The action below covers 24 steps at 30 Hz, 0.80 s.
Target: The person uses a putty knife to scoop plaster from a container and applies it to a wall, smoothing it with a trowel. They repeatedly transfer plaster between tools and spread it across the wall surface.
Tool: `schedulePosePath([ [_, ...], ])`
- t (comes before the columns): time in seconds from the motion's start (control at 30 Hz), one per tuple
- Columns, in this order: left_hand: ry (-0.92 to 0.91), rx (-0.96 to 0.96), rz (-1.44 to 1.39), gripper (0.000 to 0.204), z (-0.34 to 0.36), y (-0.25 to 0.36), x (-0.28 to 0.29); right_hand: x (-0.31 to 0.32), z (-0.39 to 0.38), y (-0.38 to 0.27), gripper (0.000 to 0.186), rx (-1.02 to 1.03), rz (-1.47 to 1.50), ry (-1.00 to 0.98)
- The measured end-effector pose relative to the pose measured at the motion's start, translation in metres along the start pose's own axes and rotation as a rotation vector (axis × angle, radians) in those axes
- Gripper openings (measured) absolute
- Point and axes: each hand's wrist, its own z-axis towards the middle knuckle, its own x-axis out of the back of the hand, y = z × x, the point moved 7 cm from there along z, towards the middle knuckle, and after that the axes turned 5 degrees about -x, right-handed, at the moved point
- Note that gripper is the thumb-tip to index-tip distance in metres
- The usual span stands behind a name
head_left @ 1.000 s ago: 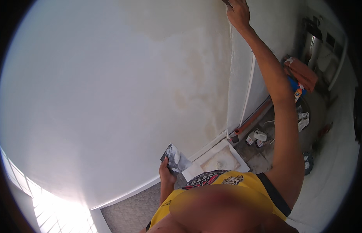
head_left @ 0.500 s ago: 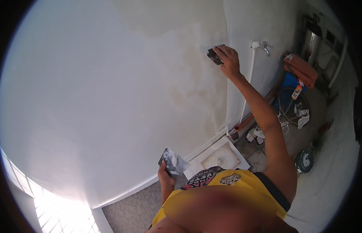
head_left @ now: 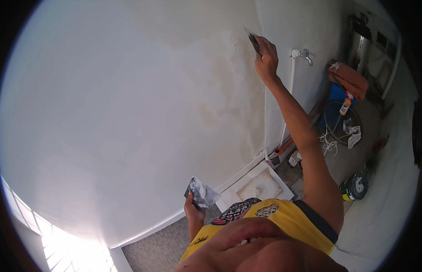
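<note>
My right hand (head_left: pixel 267 59) is raised high at the wall (head_left: pixel 143 104), closed around a dark-handled putty knife (head_left: pixel 253 43). Its blade appears nearly edge-on, tip up and to the left; whether it touches the wall I cannot tell. Patchy beige and whitish filler marks the plaster below it. Lower down, my left hand (head_left: pixel 194 212) grips a wide putty knife (head_left: pixel 202 192) by its dark side. White putty lies smeared over that blade, which is held out in front of my yellow shirt.
Right of my raised hand, a metal tap (head_left: pixel 306 55) tops a white pipe. A white tray-like basin (head_left: pixel 261 186) lies at the wall's foot. On the right are a spray bottle (head_left: pixel 345 106), a reddish-brown cloth (head_left: pixel 349 80), a wire-framed stand (head_left: pixel 329 143) and a dark bucket (head_left: pixel 354 187).
My right hand has moved upward along the wall, and its putty knife has turned from showing its flat face to nearly edge-on. My left hand has hardly moved.
</note>
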Motion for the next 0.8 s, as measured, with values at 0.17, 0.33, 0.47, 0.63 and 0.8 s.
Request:
schedulePosePath([
  [0.17, -0.029, -0.02, 0.016, 0.038, 0.001, 0.0, 0.003, -0.014, 0.138, 0.009, 0.055, 0.283, -0.085, 0.012],
  [0.33, -0.043, -0.004, -0.03, 0.039, -0.001, -0.006, 0.005, -0.023, 0.082, 0.018, 0.069, 0.301, -0.09, -0.088],
  [0.47, -0.038, 0.037, -0.035, 0.04, -0.001, -0.008, 0.003, -0.026, -0.027, 0.023, 0.068, 0.183, -0.077, -0.168],
  [0.63, -0.083, 0.013, 0.008, 0.04, -0.003, 0.001, -0.009, -0.009, -0.006, 0.016, 0.047, -0.231, -0.08, -0.197],
  [0.8, -0.169, -0.021, 0.018, 0.04, -0.004, 0.009, -0.02, -0.017, 0.059, -0.065, 0.034, -0.361, -0.294, -0.064],
])
